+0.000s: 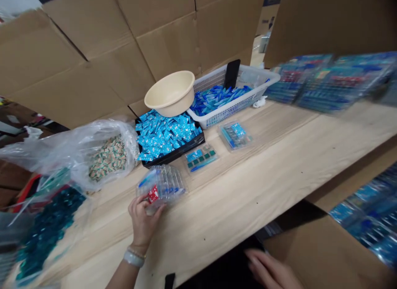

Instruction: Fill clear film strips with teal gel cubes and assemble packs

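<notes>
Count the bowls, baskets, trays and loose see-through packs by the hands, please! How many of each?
Round beige plastic bowl: 1
White plastic mesh basket: 1
Black rectangular tray: 1
Loose clear plastic packs: 3, one in the left hand
Total: 6
Blurry stacks of packs are not counted.

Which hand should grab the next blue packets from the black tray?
Probably the right hand: it looks empty, beside the cardboard flap, while the left hand is holding the clear plastic tray. The left is closer to the blue packets, though.
</notes>
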